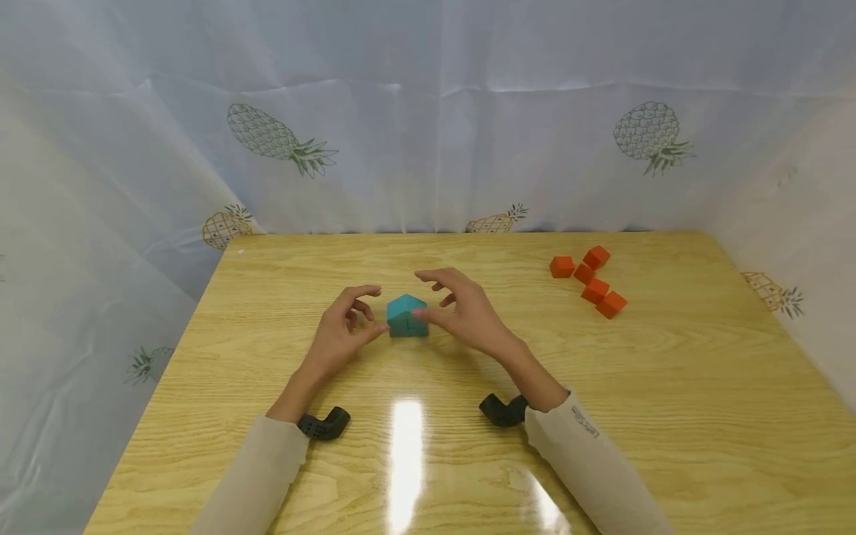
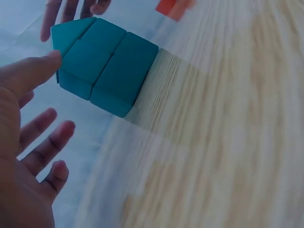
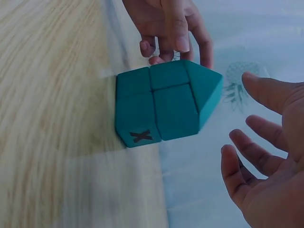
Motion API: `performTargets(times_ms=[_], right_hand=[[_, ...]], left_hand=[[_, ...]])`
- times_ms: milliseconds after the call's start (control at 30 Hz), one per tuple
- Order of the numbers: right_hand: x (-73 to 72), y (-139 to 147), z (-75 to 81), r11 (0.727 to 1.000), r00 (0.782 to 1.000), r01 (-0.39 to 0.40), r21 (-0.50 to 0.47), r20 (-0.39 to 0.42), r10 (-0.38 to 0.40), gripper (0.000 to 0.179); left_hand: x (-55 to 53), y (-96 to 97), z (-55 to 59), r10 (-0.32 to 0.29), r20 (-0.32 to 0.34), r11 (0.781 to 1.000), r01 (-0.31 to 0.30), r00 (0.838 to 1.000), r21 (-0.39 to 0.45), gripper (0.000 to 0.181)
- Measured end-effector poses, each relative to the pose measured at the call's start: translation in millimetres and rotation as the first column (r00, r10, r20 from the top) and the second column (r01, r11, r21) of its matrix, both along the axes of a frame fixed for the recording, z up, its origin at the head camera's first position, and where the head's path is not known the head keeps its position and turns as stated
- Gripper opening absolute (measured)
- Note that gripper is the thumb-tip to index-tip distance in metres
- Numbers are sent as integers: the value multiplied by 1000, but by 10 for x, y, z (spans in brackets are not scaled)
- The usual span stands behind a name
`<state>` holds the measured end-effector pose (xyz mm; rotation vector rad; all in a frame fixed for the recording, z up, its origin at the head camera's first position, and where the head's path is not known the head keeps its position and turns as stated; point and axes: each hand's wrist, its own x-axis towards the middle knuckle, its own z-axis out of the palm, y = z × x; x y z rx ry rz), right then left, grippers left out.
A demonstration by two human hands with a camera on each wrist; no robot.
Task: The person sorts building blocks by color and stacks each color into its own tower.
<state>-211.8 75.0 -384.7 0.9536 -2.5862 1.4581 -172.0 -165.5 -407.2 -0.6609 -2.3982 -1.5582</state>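
Observation:
Teal blocks (image 1: 406,318) stand together on the table, close-fitted into one compact stack with a slanted, pointed top. Thin seams show between the pieces (image 2: 104,64), and a dark X marks one lower face in the right wrist view (image 3: 141,136). To the left of the stack is my left hand (image 1: 337,334), fingers spread and gently bent; its thumb tip reaches the stack's edge, and whether it touches I cannot tell. My right hand (image 1: 468,312) hovers at the right side, its thumb overlapping the stack in the head view but apart from it in the right wrist view.
Several orange-red blocks (image 1: 595,291) lie in a loose group at the back right of the wooden table (image 1: 301,275). A pale curtain with pineapple prints (image 1: 428,148) hangs behind the table and along its sides. Black devices (image 1: 328,423) are worn on both wrists.

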Motion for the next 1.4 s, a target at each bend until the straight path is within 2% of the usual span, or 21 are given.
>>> performTargets(times_ms=[233,367,500,633,800,1033,1167,1267,1400], right_hand=[[81,227,106,997,998,59,-46,14,-58,50],[115,420,135,995,996,93,-46,-4,-93,48],[152,635,150,990,989,139,-19,-42,-139,46],[201,857,155,982,980,188,3,-72,-187,44],[276,1115,174,972,970,235,21,-65,-233,43],[375,1458,158,952,953,303,36,-18,-303,43],[404,1616,132,937,939,345,57,-20,-344,40],[414,1732,93,922,925,380,67,-8,-381,38],[407,1904,10,901,904,425,81,0,-427,38]], left_hand=[[49,48,168,42,-107,999,-39,993,32,51],[97,123,290,56,-158,997,-46,986,65,50],[143,244,387,37,-212,994,-14,977,110,52],[136,389,362,-16,-245,988,53,969,148,55],[153,646,323,-105,-232,978,143,967,154,55],[176,1056,313,-214,-244,955,255,946,150,53],[149,1240,276,-225,-198,956,255,954,145,51],[116,1366,228,-230,-139,955,250,963,156,50],[72,1529,163,-248,-82,949,259,965,182,48]])
